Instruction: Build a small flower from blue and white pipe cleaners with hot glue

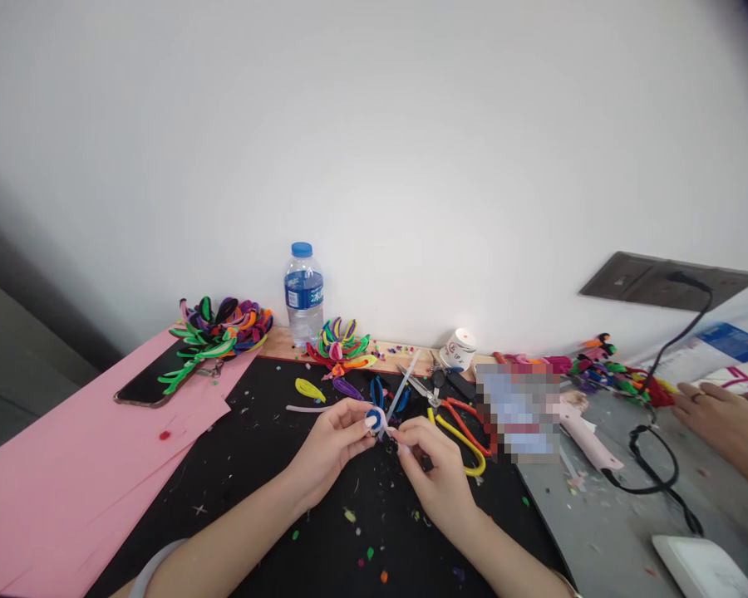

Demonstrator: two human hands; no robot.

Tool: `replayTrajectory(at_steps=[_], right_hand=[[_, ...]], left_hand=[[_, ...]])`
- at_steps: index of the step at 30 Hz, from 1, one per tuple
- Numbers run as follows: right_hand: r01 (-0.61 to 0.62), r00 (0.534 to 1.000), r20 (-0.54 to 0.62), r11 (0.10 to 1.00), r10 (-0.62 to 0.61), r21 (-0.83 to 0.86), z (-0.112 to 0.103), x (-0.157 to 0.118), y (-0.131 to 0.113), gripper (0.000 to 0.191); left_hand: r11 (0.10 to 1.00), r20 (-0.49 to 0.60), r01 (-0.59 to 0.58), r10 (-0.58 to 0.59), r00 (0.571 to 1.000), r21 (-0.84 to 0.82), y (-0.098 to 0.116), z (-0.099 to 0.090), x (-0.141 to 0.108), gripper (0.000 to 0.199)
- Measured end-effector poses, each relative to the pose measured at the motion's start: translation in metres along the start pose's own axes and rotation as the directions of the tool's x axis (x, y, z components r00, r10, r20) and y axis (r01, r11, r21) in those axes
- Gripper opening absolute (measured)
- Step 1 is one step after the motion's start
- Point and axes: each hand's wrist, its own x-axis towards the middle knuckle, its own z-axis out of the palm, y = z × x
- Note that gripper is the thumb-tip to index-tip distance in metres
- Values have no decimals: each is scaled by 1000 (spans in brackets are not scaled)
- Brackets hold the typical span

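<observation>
Pink paper (pixel 68 453) lies along the left edge of the black surface (pixel 321 561); a water bottle (pixel 304 291) stands just beyond its far edge. Toward that edge, our left hand (pixel 335 438) grasps a small blue piece (pixel 373 419); our right hand (pixel 435 465) pinches a pale strip (pixel 384 417) beside it. Rightward we see pliers (pixel 433 399), then a glue gun (pixel 589 436) past the right edge.

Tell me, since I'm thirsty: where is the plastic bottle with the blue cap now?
In the head view, the bottle stands upright left of centre, near the wall, between the larger multicoloured bundle and the smaller bundle.
</observation>
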Motion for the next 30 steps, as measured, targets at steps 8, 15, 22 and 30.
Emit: replayTrajectory(at_steps=[8, 15, 22, 30], right_hand=[[-38, 999, -34, 999, 38, 12, -4, 5, 4, 15], [-42, 999, -32, 999, 43, 12, -5, 6, 3, 15], [-59, 998, -12, 998, 59, 15, -5, 4, 7, 16], [-29, 1000, 0, 999, 29, 40, -4, 3, 2, 18]], left_hand=[[1000, 3, 10, -11, 1000, 27, 2, 1, -1, 16], [998, 27, -21, 20, 999, 60, 3, 2, -2, 22], [999, 58, -20, 18, 998, 38, 2, 2, -4, 28], [999, 67, 11, -9, 998, -33, 1, 4, -4, 30]])
